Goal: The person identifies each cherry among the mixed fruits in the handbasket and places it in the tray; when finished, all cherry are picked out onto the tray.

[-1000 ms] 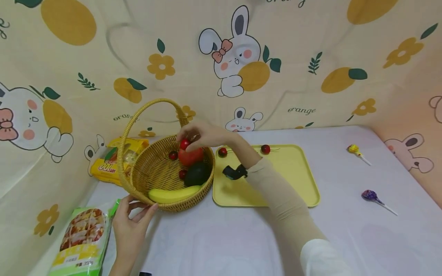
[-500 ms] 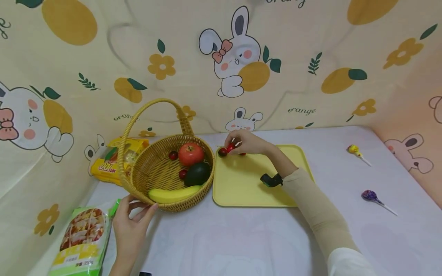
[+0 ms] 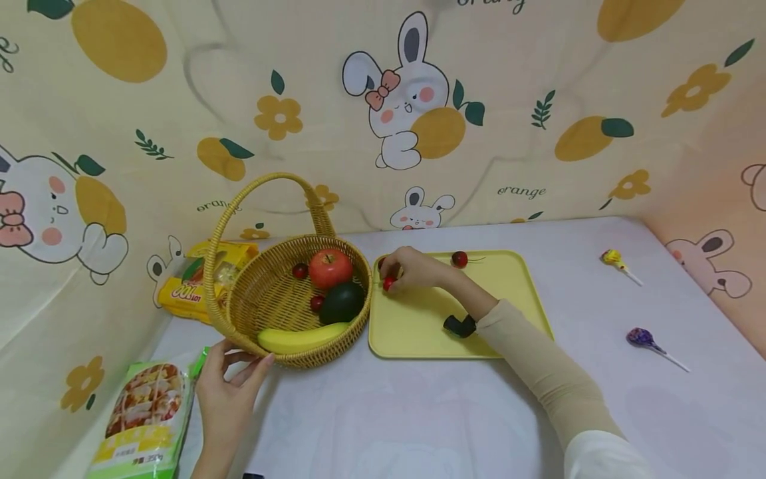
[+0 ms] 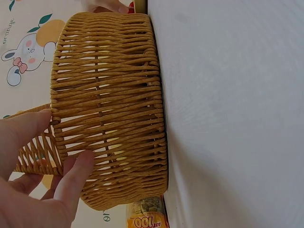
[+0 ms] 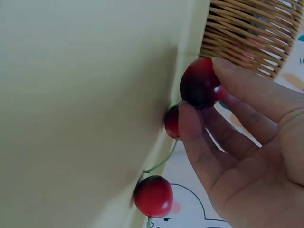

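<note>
My left hand [image 3: 229, 392] holds the near left rim of the wicker basket [image 4: 109, 109], with fingers around the handle's base. Inside the basket lie a banana [image 3: 302, 338], a dark green avocado [image 3: 342, 303], a red apple [image 3: 331, 268] and two cherries, one [image 3: 300, 271] behind the other [image 3: 316, 303]. My right hand [image 3: 414, 269] pinches a cherry [image 5: 199, 83] between thumb and fingertips, low over the yellow tray's left side. Another cherry [image 5: 172, 122] sits just behind it, partly hidden by my fingers. A third cherry [image 5: 153, 196] lies at the tray's far edge.
The yellow tray [image 3: 443, 349] stands right of the basket. Two lollipops, one yellow [image 3: 612, 258] and one purple [image 3: 641, 337], lie at the right. A yellow snack bag [image 3: 185, 286] leans behind the basket; a green-and-white food bag [image 3: 140, 419] lies at front left.
My right hand has carried the cherry from above the basket rightward over the tray, then slightly left and nearer to me. The left hand has stayed on the basket.
</note>
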The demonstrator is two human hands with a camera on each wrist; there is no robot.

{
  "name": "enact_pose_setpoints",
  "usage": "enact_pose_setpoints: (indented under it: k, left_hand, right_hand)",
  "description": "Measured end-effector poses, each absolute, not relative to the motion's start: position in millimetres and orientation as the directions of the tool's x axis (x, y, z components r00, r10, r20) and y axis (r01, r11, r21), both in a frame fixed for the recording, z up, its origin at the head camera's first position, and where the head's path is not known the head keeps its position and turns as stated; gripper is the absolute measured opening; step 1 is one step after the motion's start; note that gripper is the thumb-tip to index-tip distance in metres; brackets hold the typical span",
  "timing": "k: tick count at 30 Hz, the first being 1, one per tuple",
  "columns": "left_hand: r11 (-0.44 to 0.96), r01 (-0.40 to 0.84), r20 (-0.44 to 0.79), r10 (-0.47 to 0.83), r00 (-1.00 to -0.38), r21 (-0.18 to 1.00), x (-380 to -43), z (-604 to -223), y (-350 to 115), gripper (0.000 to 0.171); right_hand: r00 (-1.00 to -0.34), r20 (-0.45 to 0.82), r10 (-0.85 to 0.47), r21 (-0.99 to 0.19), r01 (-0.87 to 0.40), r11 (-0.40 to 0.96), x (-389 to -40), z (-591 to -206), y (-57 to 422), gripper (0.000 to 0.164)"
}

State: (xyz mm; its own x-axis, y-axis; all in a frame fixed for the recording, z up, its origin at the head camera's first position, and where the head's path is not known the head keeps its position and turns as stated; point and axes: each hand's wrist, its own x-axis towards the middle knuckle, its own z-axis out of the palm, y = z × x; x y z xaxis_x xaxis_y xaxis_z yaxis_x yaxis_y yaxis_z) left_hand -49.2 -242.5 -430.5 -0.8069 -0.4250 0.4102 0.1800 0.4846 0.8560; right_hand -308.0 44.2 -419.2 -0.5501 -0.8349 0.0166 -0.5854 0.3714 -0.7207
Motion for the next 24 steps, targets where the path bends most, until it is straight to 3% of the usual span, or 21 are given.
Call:
enact_pose_setpoints:
  k: [14, 20, 24]
  left_hand:
    - [0.497, 0.175, 0.418, -0.433, -0.799, 0.850, -49, -430, -242, 0.048]
    - [0.486, 0.173, 0.409, -0.436, -0.802, 0.857, -48, -430, -241, 0.047]
    - [0.470, 0.165, 0.392, -0.441, -0.808, 0.867, -47, -429, -240, 0.045]
  right_hand:
    - [-0.585, 0.008, -0.811, -0.714, -0.571, 0.405, -306, -426, 44, 0.022]
    - [-0.599, 0.142, -0.788, -0.724, -0.606, 0.329, -303, -396, 44, 0.023]
    - [-0.566, 0.226, -0.793, -0.760, -0.611, 0.219, -296, -364, 19, 0.020]
